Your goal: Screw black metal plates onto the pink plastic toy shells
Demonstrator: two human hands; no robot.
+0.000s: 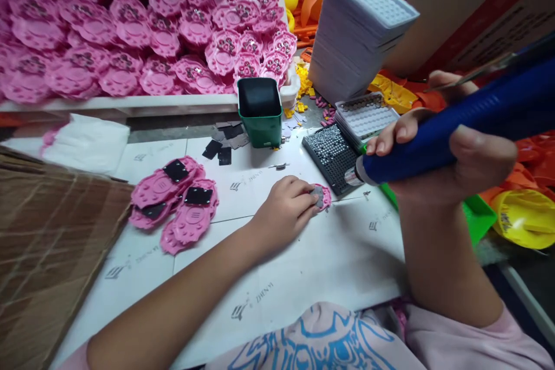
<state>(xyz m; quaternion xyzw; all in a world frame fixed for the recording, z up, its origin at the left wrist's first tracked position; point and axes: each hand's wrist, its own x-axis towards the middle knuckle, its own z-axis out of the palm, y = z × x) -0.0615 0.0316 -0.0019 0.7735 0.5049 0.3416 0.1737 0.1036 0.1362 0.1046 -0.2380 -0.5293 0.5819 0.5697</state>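
Note:
My left hand (286, 211) rests on the white table with its fingers closed on a small pink plastic shell (326, 197). A grey cover plate shows on that shell beside my fingertips; the rest is hidden under them. Wrapped in my right hand (481, 156) is a blue electric screwdriver (416, 139), held tilted, its tip pointing down to the left. The tip is at the right edge of a black screw tray (318, 141) full of small holes, partly filled with screws. Whether the tip carries a screw I cannot tell.
Left of my hand lie pink shells (197, 208) with black covers. Behind them are loose black plates (212, 149), a green container (264, 130) and a large white tray (143, 105) of pink shells. Stacked white trays (342, 46) stand behind the screw tray. A cardboard box (52, 248) is at left.

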